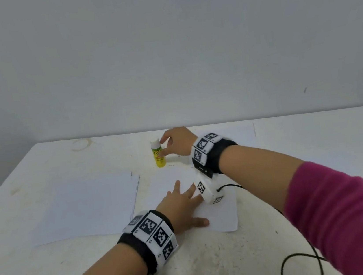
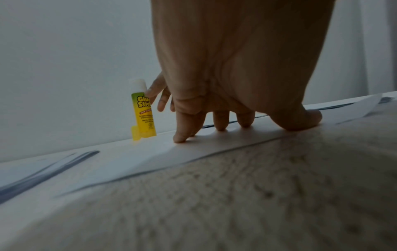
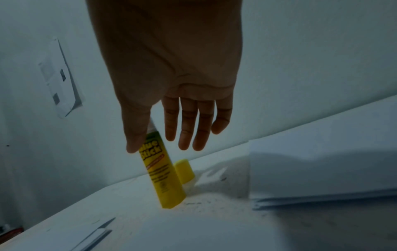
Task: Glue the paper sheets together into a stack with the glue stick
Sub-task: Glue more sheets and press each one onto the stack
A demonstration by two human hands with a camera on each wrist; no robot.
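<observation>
A yellow glue stick [image 1: 158, 155] [image 3: 161, 171] stands upright on the white table [image 1: 216, 266], its white top bare. Its yellow cap [image 3: 184, 170] [image 2: 135, 134] lies beside its base. My right hand [image 1: 165, 146] [image 3: 153, 143] hovers at the stick with fairly straight, spread fingers, and the thumb [image 3: 134, 135] touches the label. My left hand [image 1: 184, 199] [image 2: 214, 126] presses flat with spread fingers on a single white sheet [image 1: 218, 217] [image 2: 150, 158] in front of me. A stack of white sheets [image 1: 86, 207] [image 3: 318, 171] lies to the left.
More paper [image 1: 235, 133] lies at the back right, behind my right wrist. A black cable [image 1: 302, 257] loops over the table's near right. The wall [image 1: 165, 58] rises right behind the table, with a socket plate [image 3: 60, 79] on it.
</observation>
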